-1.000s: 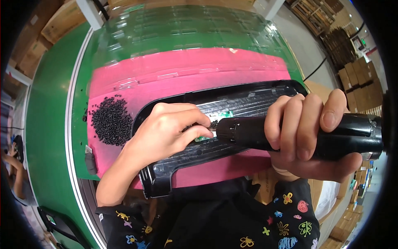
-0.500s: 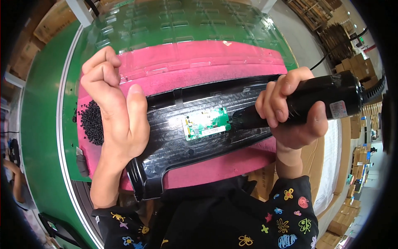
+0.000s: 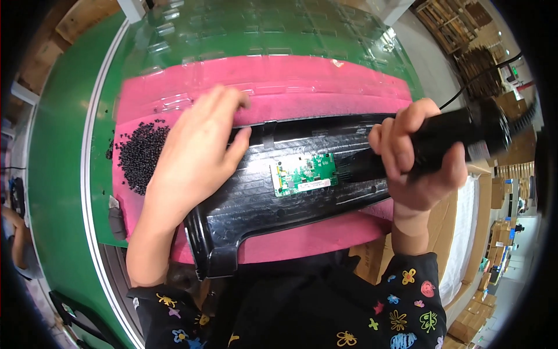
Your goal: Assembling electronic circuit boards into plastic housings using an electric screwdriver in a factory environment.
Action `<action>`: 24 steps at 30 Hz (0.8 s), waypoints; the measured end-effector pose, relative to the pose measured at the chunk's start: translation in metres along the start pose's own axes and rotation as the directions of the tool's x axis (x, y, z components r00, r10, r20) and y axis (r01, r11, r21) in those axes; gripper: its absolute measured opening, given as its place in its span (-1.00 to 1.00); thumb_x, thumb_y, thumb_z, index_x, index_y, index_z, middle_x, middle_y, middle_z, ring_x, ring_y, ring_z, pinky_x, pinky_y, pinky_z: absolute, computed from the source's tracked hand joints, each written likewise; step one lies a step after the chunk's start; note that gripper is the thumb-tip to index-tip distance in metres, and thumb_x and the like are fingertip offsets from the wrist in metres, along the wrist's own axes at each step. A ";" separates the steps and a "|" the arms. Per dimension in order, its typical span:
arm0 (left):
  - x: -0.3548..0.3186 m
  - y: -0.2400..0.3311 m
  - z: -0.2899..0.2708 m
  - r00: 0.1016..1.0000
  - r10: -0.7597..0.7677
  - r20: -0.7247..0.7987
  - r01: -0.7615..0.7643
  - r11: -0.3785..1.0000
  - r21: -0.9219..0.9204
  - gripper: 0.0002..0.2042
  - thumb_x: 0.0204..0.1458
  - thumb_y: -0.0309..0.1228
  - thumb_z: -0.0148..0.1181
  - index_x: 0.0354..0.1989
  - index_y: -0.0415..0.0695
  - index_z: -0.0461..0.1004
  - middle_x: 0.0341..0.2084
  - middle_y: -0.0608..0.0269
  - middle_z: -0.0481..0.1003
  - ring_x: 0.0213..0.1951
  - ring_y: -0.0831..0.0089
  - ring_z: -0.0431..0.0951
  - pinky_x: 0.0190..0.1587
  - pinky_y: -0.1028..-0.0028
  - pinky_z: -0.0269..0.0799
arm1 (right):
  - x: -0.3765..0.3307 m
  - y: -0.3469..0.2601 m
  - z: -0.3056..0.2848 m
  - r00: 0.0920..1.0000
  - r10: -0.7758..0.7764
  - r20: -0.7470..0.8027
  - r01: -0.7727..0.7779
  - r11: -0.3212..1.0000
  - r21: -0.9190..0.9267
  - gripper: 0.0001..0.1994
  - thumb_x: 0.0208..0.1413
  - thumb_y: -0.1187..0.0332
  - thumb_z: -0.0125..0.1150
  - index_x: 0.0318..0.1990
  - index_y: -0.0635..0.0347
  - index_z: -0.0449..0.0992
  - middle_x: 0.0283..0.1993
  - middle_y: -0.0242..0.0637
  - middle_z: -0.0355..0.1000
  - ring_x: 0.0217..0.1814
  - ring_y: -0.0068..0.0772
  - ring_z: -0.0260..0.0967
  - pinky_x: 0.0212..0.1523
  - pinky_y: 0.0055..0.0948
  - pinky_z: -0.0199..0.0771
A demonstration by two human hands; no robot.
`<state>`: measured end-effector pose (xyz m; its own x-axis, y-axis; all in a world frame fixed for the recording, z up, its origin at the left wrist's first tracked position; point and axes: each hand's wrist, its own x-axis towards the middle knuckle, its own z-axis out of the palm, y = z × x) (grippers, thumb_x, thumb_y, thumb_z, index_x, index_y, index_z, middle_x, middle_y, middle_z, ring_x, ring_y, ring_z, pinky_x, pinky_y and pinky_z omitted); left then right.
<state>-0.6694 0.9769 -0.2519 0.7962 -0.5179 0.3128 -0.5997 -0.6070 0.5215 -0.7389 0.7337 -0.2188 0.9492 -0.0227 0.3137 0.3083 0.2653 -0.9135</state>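
A long black plastic housing (image 3: 226,209) lies on the pink mat, with a green circuit board (image 3: 305,173) set in its middle. My right hand (image 3: 418,154) is wrapped round a black corded electric screwdriver (image 3: 471,131). The screwdriver's narrow end meets the right edge of the board; whether it touches a screw there is hidden. My left hand (image 3: 200,139) is over the housing's left end, blurred at the fingertips. Its fingers are stretched forward and the thumb stands apart, with nothing visible between them. Beside it lies a heap of small black screws (image 3: 139,157).
The pink mat (image 3: 290,247) covers part of a green tabletop (image 3: 64,145). A clear plastic tray (image 3: 232,43) with moulded pockets spans the far side. A dark grey object (image 3: 117,221) sits at the mat's left edge. An open cardboard box (image 3: 459,232) stands at the right.
My left hand has moved right across the housing's left end, and its curled fingers have straightened. The housing, board and screwdriver appear slightly further right in view.
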 end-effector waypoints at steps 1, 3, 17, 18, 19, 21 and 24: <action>-0.003 -0.002 0.000 0.989 -0.047 0.142 0.043 0.998 0.034 -0.78 -0.06 -0.48 0.15 -0.24 -0.25 0.32 -0.32 0.00 0.41 -0.19 0.03 0.45 -0.12 0.15 0.35 | 0.003 -0.001 0.001 0.998 0.035 -0.057 -0.032 0.999 0.044 -0.48 0.05 -0.18 0.06 -0.24 0.18 0.31 -0.65 -0.56 0.14 -0.67 -0.67 0.05 -0.40 -0.56 0.13; -0.008 -0.004 0.002 0.985 0.023 0.173 -0.050 0.988 0.149 -0.79 -0.05 -0.45 0.16 -0.27 -0.26 0.36 -0.36 0.01 0.45 -0.20 0.05 0.46 -0.16 0.15 0.41 | 0.015 -0.009 -0.006 0.940 0.182 -0.289 -0.130 0.973 0.191 -0.70 0.18 0.13 0.04 -0.18 0.21 0.33 -0.50 -0.47 0.23 -0.50 -0.62 0.17 -0.21 -0.43 0.29; 0.005 0.026 -0.004 0.971 0.236 0.036 -0.239 0.960 0.144 -0.90 -0.18 -0.49 0.26 -0.46 -0.16 0.49 -0.63 0.10 0.40 -0.54 0.06 0.45 -0.52 0.22 0.32 | -0.089 -0.095 -0.082 0.721 -0.378 -0.580 0.146 0.902 -0.407 -0.49 0.06 0.44 0.05 0.20 0.33 0.18 0.17 -0.23 0.19 0.05 -0.47 0.20 0.05 -0.57 0.18; -0.004 0.033 -0.019 0.977 0.211 -0.006 -0.208 0.965 0.162 -0.86 -0.23 -0.57 0.26 -0.43 -0.17 0.51 -0.63 0.12 0.41 -0.56 0.09 0.45 -0.53 0.24 0.30 | -0.084 -0.098 -0.094 0.680 -0.442 -0.585 0.184 0.875 -0.447 -0.51 0.04 0.47 0.08 0.17 0.31 0.22 0.12 -0.28 0.19 0.00 -0.53 0.17 -0.01 -0.59 0.18; -0.016 0.039 -0.027 0.959 0.255 -0.127 -0.234 0.959 0.161 -0.79 -0.27 -0.65 0.23 -0.38 -0.20 0.53 -0.58 0.11 0.46 -0.56 0.12 0.46 -0.53 0.27 0.29 | -0.086 -0.106 -0.113 0.623 -0.513 -0.591 0.205 0.836 -0.509 -0.53 0.01 0.50 0.11 0.14 0.28 0.25 0.08 -0.33 0.20 -0.06 -0.59 0.15 -0.07 -0.61 0.17; -0.059 0.060 -0.071 0.951 0.246 -0.189 -0.160 0.911 0.381 -0.75 -0.13 -0.72 0.17 -0.21 -0.30 0.53 -0.39 -0.02 0.52 -0.44 0.14 0.52 -0.36 0.40 0.40 | -0.097 -0.121 -0.169 0.581 -0.626 -0.520 0.216 0.735 -0.643 -0.56 -0.02 0.52 0.16 0.08 0.25 0.29 0.02 -0.34 0.24 -0.15 -0.59 0.19 -0.14 -0.60 0.22; -0.090 0.092 -0.086 0.762 0.274 -0.587 -0.010 0.911 0.412 -0.92 -0.05 -0.56 0.29 -0.48 -0.33 0.55 -0.52 0.09 0.55 -0.45 0.34 0.52 -0.27 0.34 0.45 | -0.157 -0.162 -0.268 0.562 -0.687 -0.460 -0.256 0.385 -0.887 -0.56 -0.02 0.46 0.20 0.05 0.27 0.29 -0.07 -0.27 0.31 -0.18 -0.54 0.23 -0.16 -0.55 0.26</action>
<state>-0.7895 1.0201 -0.1642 0.4895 -0.2072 0.8470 -0.5878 -0.7959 0.1450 -0.9213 0.4362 -0.1892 0.3505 -0.6387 0.6850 -0.0687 -0.7469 -0.6614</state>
